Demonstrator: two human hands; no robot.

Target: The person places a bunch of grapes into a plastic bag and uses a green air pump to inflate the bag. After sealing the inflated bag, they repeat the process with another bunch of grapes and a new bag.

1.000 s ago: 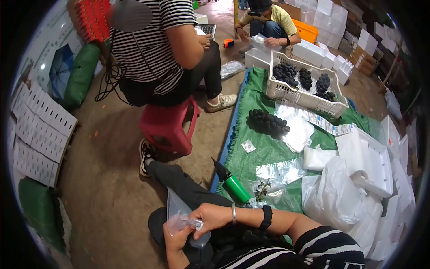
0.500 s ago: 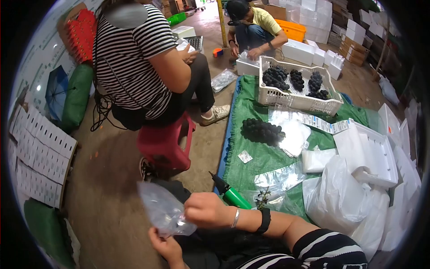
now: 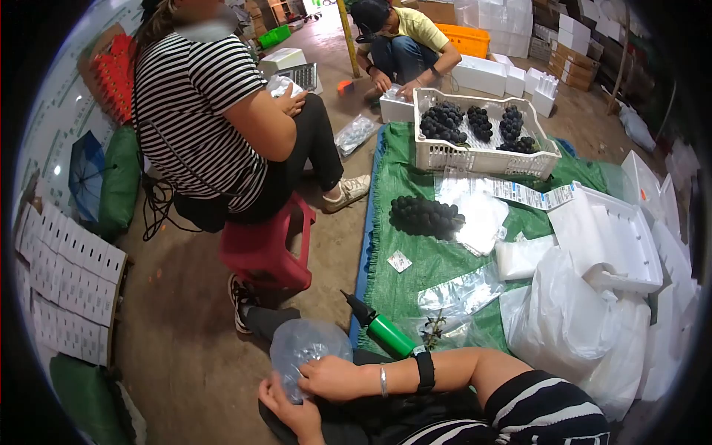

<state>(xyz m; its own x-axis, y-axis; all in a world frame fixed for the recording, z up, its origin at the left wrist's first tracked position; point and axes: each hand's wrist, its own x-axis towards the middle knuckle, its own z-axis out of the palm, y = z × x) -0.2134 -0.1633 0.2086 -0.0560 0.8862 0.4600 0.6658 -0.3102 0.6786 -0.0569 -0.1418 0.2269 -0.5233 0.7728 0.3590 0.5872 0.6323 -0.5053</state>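
Observation:
A clear plastic bag (image 3: 311,343), rounded and puffed out, is held over my lap. My right hand (image 3: 326,377) has its fingers closed on the bag's near side. Lower and to the left, my left hand (image 3: 291,411) pinches the bag's bottom edge, its fingertips partly blurred. Right of the bag, a green hand pump (image 3: 389,334) with a black nozzle lies at the edge of the green mat (image 3: 415,274). Farther up the mat rests a bunch of dark grapes (image 3: 426,216), beside white sheets (image 3: 482,222). Flat clear bags (image 3: 460,289) lie nearer to me.
A white crate (image 3: 486,159) of dark grapes stands at the mat's far end. One person (image 3: 200,111) sits on a red stool (image 3: 267,252); another (image 3: 408,44) crouches beyond. White plastic bags (image 3: 560,319) and a foam box (image 3: 630,237) lie at right.
The bag has moved right and swung from a tilted, flatter shape to a rounder, upright one. My two hands have come closer together. The view has shifted slightly.

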